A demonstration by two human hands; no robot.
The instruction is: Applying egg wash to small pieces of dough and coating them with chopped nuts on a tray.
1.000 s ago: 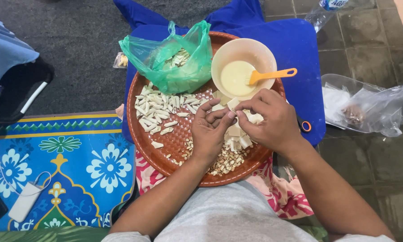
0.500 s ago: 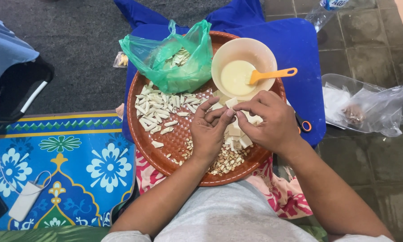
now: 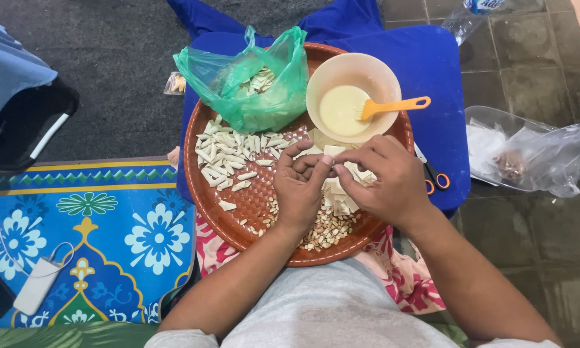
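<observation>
- Round woven reddish-brown tray (image 3: 238, 212): I see it resting on the person's lap, over a blue cloth (image 3: 432, 71).
- Left hand (image 3: 301, 187): I see its fingers curled, pinching a small pale dough square (image 3: 334, 152) together with the right hand.
- Right hand (image 3: 386, 180): fingers closed on the same square, fingertips touching the left hand's.
- Stack of pale dough squares (image 3: 338, 196): beneath both hands, at the tray's middle.
- Heap of peanuts (image 3: 325, 232): on the tray's near edge.
- Folded pale pieces (image 3: 229, 154): spread over the tray's left half.
- Green plastic bag (image 3: 251, 84): on the tray's far-left rim.
- Beige plastic bowl of pale liquid (image 3: 351, 96) with orange brush (image 3: 393, 106): far right of the tray.
</observation>
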